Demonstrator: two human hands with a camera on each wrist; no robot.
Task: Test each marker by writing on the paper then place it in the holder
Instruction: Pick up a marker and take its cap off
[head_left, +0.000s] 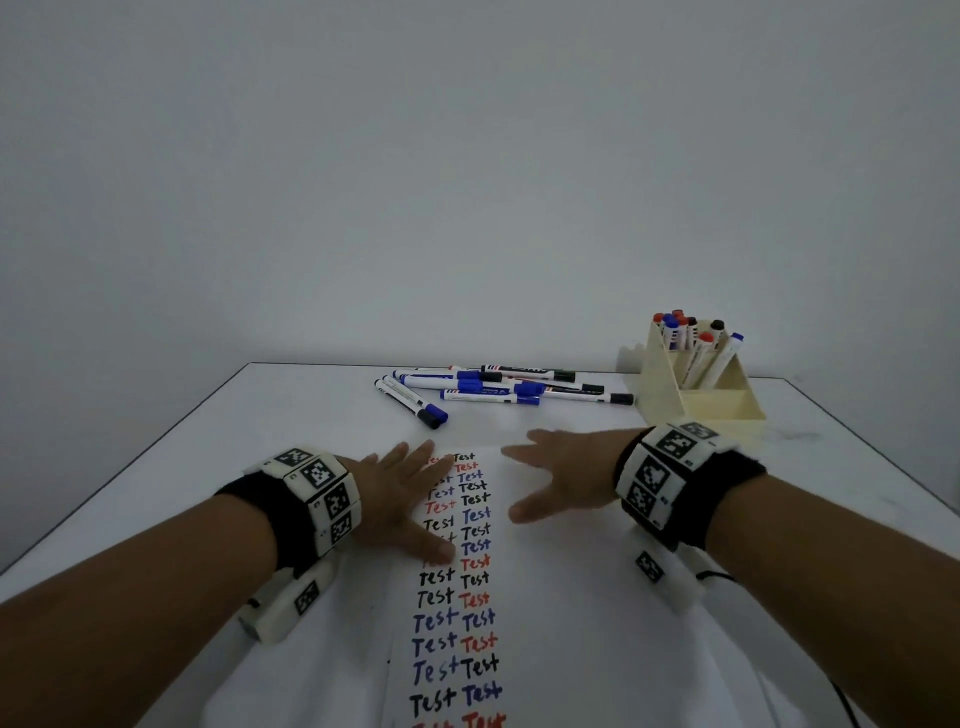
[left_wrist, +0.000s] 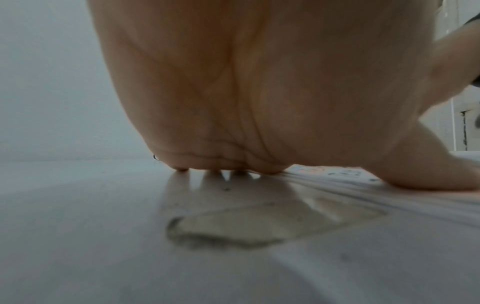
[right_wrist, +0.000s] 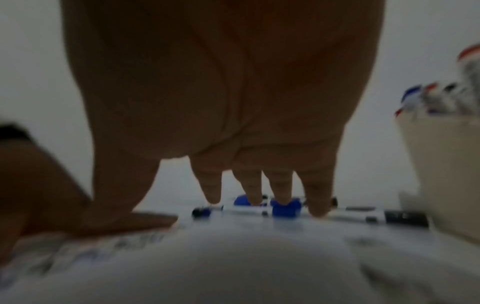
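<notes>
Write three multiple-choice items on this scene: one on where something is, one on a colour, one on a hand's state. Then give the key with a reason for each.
1. Where does the holder stand?
A. left of the paper
B. at the far right of the table, beside the loose markers
C. on the paper

2. In which colours is "Test" written on the paper?
A. green and yellow
B. black only
C. black, blue and red

3. How is the left hand?
A. flat on the paper, fingers spread
B. pinching a marker
C. inside the holder

Key: 1 B, the holder sits right of the loose markers on the table. 2 C, all three colours show in the two columns. 3 A, its fingers lie straight over the writing and hold nothing.
</notes>
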